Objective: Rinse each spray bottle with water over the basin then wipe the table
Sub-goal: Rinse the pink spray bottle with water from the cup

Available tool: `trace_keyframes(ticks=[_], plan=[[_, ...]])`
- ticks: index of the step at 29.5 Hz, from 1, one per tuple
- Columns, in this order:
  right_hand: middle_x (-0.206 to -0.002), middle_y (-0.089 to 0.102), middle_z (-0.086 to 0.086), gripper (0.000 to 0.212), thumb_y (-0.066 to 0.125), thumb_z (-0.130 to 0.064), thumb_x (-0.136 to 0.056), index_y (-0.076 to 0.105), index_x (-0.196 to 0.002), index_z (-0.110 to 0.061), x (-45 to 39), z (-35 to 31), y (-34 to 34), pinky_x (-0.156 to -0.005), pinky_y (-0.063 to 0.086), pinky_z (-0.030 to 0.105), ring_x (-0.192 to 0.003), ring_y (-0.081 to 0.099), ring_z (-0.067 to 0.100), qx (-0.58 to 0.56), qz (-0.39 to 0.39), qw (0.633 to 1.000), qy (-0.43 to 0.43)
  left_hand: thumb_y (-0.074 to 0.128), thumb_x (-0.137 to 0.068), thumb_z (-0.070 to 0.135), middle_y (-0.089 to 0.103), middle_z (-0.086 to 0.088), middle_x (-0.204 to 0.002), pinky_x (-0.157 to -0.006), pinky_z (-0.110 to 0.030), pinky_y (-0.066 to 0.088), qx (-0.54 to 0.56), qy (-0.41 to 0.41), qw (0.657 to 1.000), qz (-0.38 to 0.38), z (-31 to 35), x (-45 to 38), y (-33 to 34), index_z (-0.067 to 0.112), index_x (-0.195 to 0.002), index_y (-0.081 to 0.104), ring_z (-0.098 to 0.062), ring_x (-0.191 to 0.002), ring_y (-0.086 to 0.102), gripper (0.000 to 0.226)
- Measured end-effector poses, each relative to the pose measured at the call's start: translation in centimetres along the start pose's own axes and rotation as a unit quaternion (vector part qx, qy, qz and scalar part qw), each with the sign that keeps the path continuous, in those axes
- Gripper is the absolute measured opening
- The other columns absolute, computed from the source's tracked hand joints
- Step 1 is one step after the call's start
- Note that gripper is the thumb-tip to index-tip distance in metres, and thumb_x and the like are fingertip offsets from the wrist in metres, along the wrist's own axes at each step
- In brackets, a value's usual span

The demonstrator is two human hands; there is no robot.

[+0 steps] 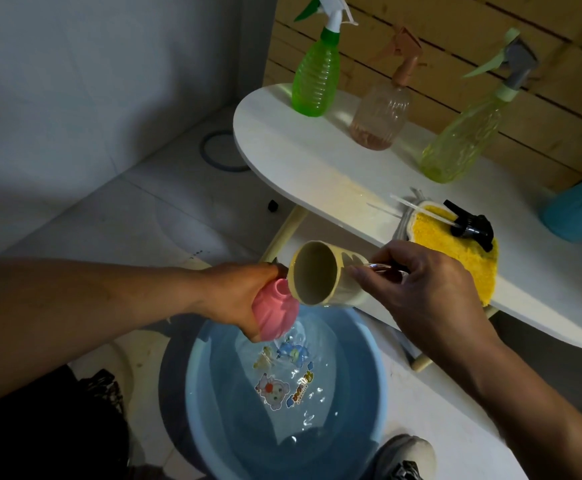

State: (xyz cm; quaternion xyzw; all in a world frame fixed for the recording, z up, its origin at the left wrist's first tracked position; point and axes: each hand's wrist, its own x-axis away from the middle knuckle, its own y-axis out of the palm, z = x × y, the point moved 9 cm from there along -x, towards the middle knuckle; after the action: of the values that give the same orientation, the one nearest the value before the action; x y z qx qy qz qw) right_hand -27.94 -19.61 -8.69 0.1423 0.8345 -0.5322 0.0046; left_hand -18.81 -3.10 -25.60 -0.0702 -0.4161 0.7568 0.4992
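The left hand (237, 296) is gripping the pink spray bottle (274, 315) over the blue basin (196, 393), fingers curled round its wet, slippery, light body, while the right hand (428, 292) is gripping a tipped cream cup (320, 275).

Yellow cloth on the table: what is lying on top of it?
A black spray head lies on the yellow cloth, its clear dip tube reaching left over the table. What is under the cloth is hidden.
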Motion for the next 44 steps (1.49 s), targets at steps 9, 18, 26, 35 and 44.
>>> trace_keyframes(ticks=[9,18,26,35,44], plan=[[-0.073,0.063,-0.012,0.029,0.068,-0.057,-0.086,0.068,-0.079,-0.029,0.2,-0.9,-0.3,-0.058,0.043,0.03,-0.069,0.057,0.007,0.024,0.02,0.999,-0.031,0.097,-0.063,0.037,0.052,0.015,-0.131,-0.089,-0.028,0.057,-0.003,0.004,1.0,0.003,0.1,0.0,0.0,0.034,-0.143,0.037,-0.012,-0.117,0.055,0.1],[-0.076,0.064,-0.013,0.031,0.061,-0.059,-0.085,0.069,-0.081,-0.029,0.3,-1.4,-0.4,-0.059,0.043,0.03,-0.07,0.058,0.01,0.032,0.032,0.997,-0.055,0.097,-0.062,0.039,0.054,0.014,-0.13,-0.089,-0.03,0.058,-0.014,0.005,1.0,0.002,0.2,0.0,-0.1,0.035,-0.142,0.037,-0.013,-0.116,0.057,0.1],[-0.078,0.065,-0.013,0.032,0.059,-0.06,-0.086,0.07,-0.083,-0.03,0.3,-1.7,-0.6,-0.058,0.041,0.028,-0.071,0.057,0.01,0.036,0.037,0.997,-0.063,0.097,-0.063,0.039,0.051,0.016,-0.128,-0.085,-0.024,0.053,-0.015,0.001,1.0,0.0,0.0,-0.1,0.1,0.034,-0.142,0.037,-0.011,-0.116,0.055,0.098],[-0.076,0.062,-0.014,0.031,0.058,-0.059,-0.087,0.07,-0.083,-0.031,0.5,-2.2,-0.8,-0.056,0.038,0.027,-0.07,0.056,0.009,0.052,0.046,0.994,-0.081,0.097,-0.063,0.037,0.052,0.014,-0.133,-0.089,-0.028,0.055,-0.011,0.0,1.0,-0.006,0.2,-0.2,0.2,0.035,-0.144,0.036,-0.013,-0.118,0.055,0.101],[-0.076,0.061,-0.011,0.026,0.062,-0.053,-0.09,0.07,-0.084,-0.029,0.7,-2.9,-0.9,-0.054,0.044,0.032,-0.069,0.056,0.014,0.078,0.063,0.988,-0.116,0.097,-0.064,0.036,0.054,0.012,-0.13,-0.09,-0.03,0.056,-0.018,0.009,1.0,-0.008,0.6,0.0,0.2,0.032,-0.143,0.039,-0.013,-0.115,0.056,0.098]])
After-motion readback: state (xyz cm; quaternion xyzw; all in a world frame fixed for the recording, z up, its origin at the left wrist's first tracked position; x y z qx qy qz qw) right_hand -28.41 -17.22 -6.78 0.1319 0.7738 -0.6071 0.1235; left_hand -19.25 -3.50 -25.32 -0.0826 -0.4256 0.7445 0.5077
